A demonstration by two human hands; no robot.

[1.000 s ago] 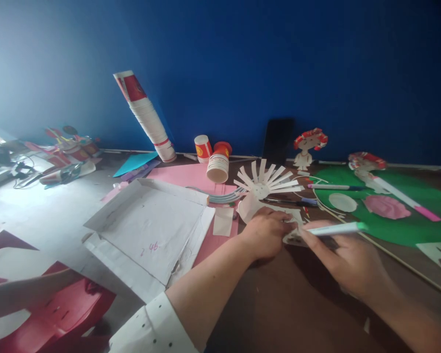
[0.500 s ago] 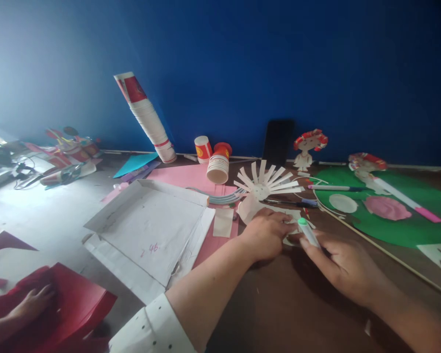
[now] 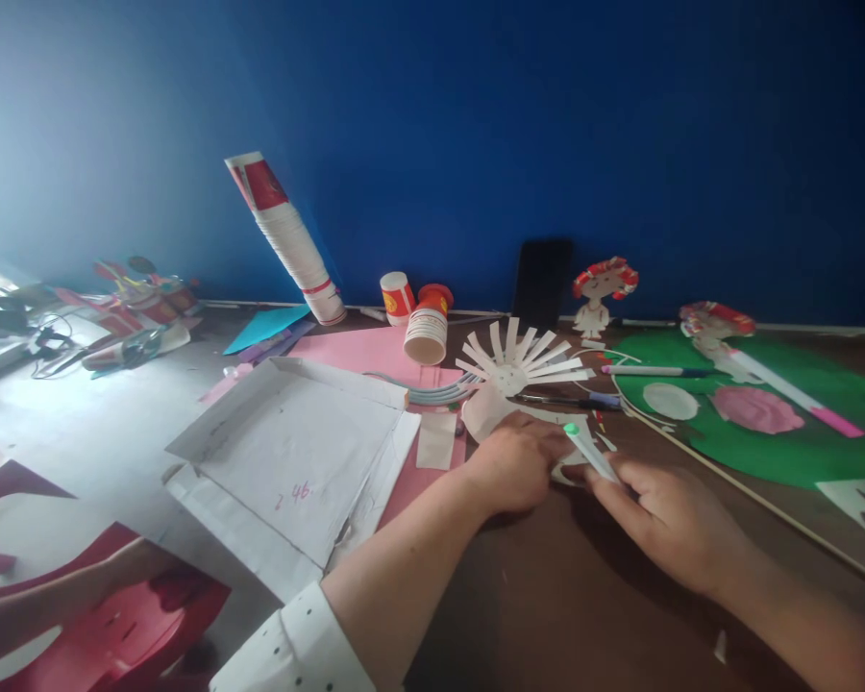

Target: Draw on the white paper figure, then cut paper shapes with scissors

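My right hand (image 3: pixel 655 509) grips a white marker (image 3: pixel 592 454) with a green end pointing up and left; its lower end is hidden by the fingers. Against a piece of white cut paper (image 3: pixel 569 471) on the brown table, my left hand (image 3: pixel 519 463) rests with its fingers bent and partly hidden, just left of the marker. Behind my left hand lies a white disc with fanned paper strips (image 3: pixel 510 377). A dark pen (image 3: pixel 573 399) is between the strips and my hands.
An opened white box (image 3: pixel 288 461) lies left. A leaning cup stack (image 3: pixel 295 250), a phone (image 3: pixel 542 284) and a paper figure (image 3: pixel 592 315) stand near the blue wall. Green paper (image 3: pixel 750 452) is right. Another person's arm (image 3: pixel 64 591) reaches over red material at lower left.
The marker in my right hand has shifted slightly left and tilts more. The other person's arm has moved right over the red material, its hand now largely hidden or blurred.
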